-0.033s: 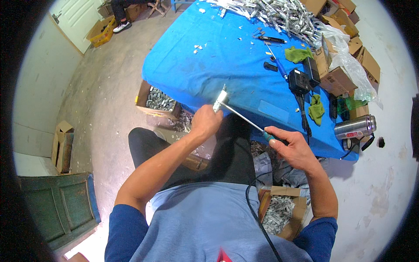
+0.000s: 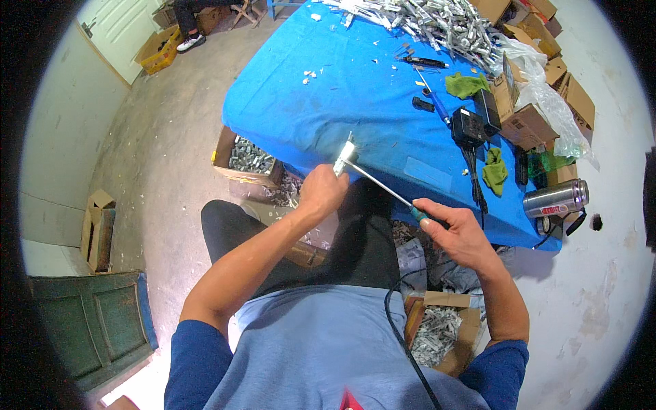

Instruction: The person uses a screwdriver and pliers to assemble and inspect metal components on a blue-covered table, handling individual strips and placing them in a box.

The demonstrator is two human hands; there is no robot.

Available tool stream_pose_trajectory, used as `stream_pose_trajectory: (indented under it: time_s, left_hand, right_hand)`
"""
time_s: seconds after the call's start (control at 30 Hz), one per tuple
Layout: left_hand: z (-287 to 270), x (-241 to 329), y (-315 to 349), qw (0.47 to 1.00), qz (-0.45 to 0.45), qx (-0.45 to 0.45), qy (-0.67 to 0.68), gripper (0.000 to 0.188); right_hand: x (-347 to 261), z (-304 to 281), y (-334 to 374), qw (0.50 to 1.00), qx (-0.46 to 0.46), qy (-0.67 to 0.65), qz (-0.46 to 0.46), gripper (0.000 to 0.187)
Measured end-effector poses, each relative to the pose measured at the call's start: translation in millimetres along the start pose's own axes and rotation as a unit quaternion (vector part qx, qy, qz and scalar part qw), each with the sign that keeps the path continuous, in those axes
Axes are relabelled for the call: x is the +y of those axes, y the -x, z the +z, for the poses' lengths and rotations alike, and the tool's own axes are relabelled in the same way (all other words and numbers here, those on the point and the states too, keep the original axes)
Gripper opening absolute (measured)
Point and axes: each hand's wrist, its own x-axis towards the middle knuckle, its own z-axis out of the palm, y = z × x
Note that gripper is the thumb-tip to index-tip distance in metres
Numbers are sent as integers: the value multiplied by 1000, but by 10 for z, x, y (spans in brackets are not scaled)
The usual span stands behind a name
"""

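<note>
Over the near edge of the blue-covered table, my left hand is closed around the lower end of a small white piece. A thin metal tip sticks up from the top of that piece. My right hand grips the dark green handle of a screwdriver. Its long shaft slants up and left, and the tip meets the side of the white piece near my left fingers. My left fingers hide the bottom of the piece, and its exact kind cannot be made out.
Many silvery-white pieces are heaped on the table's far side. To the right lie a blue-handled screwdriver, a black power adapter, green cloths and a steel thermos. Boxes of parts stand below. A black cable crosses my lap.
</note>
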Motion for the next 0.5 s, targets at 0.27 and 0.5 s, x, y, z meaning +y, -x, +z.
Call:
stream_pose_trajectory:
  time_s: [0.27, 0.5]
  left_hand:
    - [-19, -28, -36, 1000, 5, 15, 14, 33]
    - [4, -8, -62, 999, 34, 12, -13, 35]
  right_hand:
    - [149, 418, 65, 905, 154, 322, -230, 39]
    - [56, -18, -73, 996, 10, -87, 0, 35]
